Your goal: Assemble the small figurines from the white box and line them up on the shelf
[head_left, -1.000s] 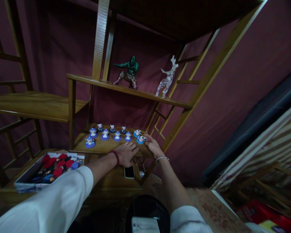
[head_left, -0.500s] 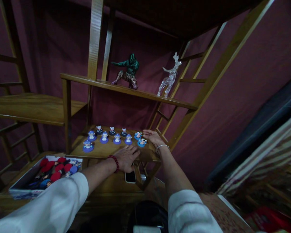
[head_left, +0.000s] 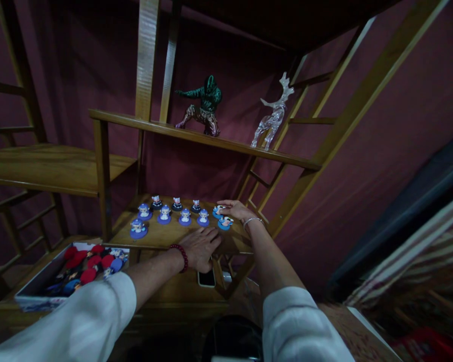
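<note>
Dark red wall point(head_left: 196, 171) stands behind the wooden shelves, and the light is dim. On the right end of the low shelf point(head_left: 166, 235) sits the back blue toy point(head_left: 216, 211), partly hidden by fingers. It looks small, light and hard, maybe plastic, so it should not squash; its smooth skin may slip a little, and thin bits could snap. Its round base or its fat middle looks like the best place to hold. The right hand point(head_left: 239, 211) comes in from the right with its fingers reached out over this toy, seeming to touch it, but I cannot tell if they pinch it. Just in front is the front blue toy point(head_left: 225, 223). To the left stand five purple toys point(head_left: 165, 215), and behind them three toys with dark bases point(head_left: 177, 204). The left hand point(head_left: 201, 247) lies palm down by the shelf's front edge, fingers long and a bit bent, with nothing seen in it. Below it is a phone point(head_left: 206, 279). Far left, a box point(head_left: 38, 302) holds more toys, many of them red point(head_left: 87, 276).
</note>
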{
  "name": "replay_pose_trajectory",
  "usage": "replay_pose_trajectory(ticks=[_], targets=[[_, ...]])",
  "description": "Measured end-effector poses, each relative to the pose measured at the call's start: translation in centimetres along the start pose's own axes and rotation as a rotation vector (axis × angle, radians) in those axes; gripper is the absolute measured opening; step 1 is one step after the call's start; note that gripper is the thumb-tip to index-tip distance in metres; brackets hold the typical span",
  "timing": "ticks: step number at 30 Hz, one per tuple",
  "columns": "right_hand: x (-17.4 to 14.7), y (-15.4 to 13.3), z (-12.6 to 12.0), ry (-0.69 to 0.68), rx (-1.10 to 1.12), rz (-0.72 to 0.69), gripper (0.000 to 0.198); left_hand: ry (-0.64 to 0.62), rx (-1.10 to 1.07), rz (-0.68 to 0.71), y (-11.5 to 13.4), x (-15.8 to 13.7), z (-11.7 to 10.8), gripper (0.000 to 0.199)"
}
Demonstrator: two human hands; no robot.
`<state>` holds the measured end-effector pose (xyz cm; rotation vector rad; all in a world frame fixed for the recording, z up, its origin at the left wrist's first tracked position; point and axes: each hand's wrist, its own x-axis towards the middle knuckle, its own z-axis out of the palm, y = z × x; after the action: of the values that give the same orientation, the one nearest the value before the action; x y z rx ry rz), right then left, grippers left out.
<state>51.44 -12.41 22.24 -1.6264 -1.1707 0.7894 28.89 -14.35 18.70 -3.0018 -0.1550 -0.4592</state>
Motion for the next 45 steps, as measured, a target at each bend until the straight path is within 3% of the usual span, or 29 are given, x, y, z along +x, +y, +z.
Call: replay_pose_trajectory(ticks=[12,27,45], targets=[[1.4,1.4,-0.2,-0.028,-0.121,-0.016,0.036,0.004,-0.01,0.002,0.1,0.0,-0.1,0.074],[1.4,1.4,-0.9,0.04,-0.209,-0.043,0.028,-0.009,-0.017,-0.01,0.2,0.0,-0.2,0.073],[1.7,1.7,-0.8,0.045,-0.253,-0.034,0.031,0.01,-0.013,-0.015,0.2,0.1,0.0,0.072]])
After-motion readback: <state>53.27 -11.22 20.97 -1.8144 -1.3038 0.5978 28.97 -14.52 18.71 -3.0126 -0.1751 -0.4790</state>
